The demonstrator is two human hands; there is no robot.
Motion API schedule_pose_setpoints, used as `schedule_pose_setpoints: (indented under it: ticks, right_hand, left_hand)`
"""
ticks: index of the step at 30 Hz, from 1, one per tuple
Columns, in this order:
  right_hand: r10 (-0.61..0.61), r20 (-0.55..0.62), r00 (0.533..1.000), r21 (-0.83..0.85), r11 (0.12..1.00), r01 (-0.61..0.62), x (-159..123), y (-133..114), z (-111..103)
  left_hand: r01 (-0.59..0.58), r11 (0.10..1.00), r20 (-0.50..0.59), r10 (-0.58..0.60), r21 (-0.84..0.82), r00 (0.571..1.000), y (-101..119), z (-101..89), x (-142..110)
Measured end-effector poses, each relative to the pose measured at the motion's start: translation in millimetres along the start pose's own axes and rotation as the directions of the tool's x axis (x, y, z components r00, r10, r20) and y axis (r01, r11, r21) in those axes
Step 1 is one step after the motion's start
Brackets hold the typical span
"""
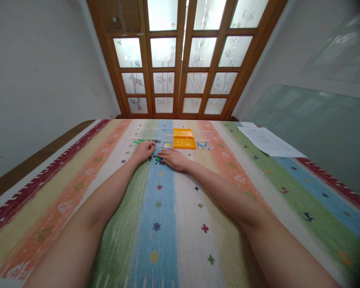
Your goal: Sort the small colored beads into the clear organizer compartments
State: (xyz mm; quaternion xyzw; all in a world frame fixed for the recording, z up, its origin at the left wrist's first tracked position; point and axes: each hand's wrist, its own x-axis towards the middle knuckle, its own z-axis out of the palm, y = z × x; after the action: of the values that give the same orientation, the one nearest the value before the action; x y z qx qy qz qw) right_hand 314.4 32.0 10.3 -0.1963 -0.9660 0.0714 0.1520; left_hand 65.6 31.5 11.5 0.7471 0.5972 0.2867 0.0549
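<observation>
A small pile of dark and green pieces [158, 160] lies on the striped tablecloth. My right hand [174, 159] rests palm down beside it, fingers stretched out with the tips at the pile. Just beyond, my left hand [144, 151] has its thumb and fingers pinched together; what they hold, if anything, is too small to make out. Close to that hand are green pieces [139, 141] and dark red pieces [157, 141] in a clear container. An orange box [185, 143] with its lid up holds small white pieces.
Right of the orange box, a clear container [210, 146] holds blue pieces. Yellow pieces [167, 145] sit left of it. Printed paper sheets [270, 142] lie at the table's right. Beyond the far edge stands a wooden glazed door [180, 80].
</observation>
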Motion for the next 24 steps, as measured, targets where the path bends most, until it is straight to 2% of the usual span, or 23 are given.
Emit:
schedule_pose_setpoints:
  ticks: [6, 9, 11, 14, 17, 20, 24]
  right_hand:
    - [-0.005, -0.018, 1.000, -0.044, 0.999, 0.004, -1, 3, -3]
    - [0.065, -0.109, 0.992, -0.066, 0.995, -0.072, -3, 8, -9]
    - [0.148, -0.202, 0.968, -0.077, 0.983, -0.167, -5, 13, -14]
    - [0.292, -0.318, 0.902, -0.092, 0.938, -0.336, -9, 23, -20]
    - [0.380, -0.340, 0.860, -0.113, 0.891, -0.439, -13, 31, -22]
    - [0.353, -0.297, 0.887, -0.118, 0.909, -0.400, -14, 32, -21]
    - [0.169, -0.183, 0.968, -0.064, 0.981, -0.183, -7, 16, -16]
  left_hand:
    - [-0.029, 0.999, 0.051, 0.028, 0.021, 0.998, -1, 0.2, -2]
    - [-0.081, 0.996, 0.092, 0.077, 0.035, 0.993, -2, -2.3, -3]
    - [-0.115, 0.992, 0.129, 0.109, 0.043, 0.986, -2, -4.3, -4]
    - [-0.135, 0.989, 0.163, 0.124, 0.055, 0.979, -1, -6.2, -5]
    - [-0.126, 0.990, 0.171, 0.114, 0.064, 0.979, -1, -6.7, -5]
    - [-0.116, 0.991, 0.170, 0.102, 0.073, 0.980, -1, -6.7, -5]
    - [-0.102, 0.991, 0.152, 0.089, 0.082, 0.984, -3, -5.9, -5]
